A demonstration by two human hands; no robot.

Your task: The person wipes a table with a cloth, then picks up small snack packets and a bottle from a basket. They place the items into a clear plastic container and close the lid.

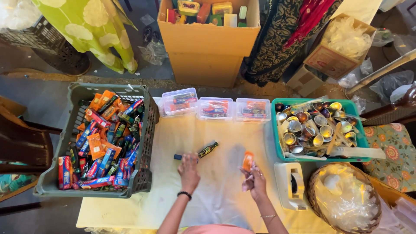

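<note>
1. Head view: left hand [189, 170] lies fingers together on a small blue stick [179, 157], beside a dark bottle [208, 149].
2. Right hand [256, 181] pinches an orange packet [248, 161].
3. Grey crate [56, 173], three clear boxes [215, 108] and teal tub [277, 134] ring the table [130, 208].

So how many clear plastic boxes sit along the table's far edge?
3, in a row between the grey crate and green tub: left box, middle box, right box.

Bare forearms: left hand [189, 172] has 1 black wristband, right hand [257, 182] 1 ring and thin bangle.
</note>
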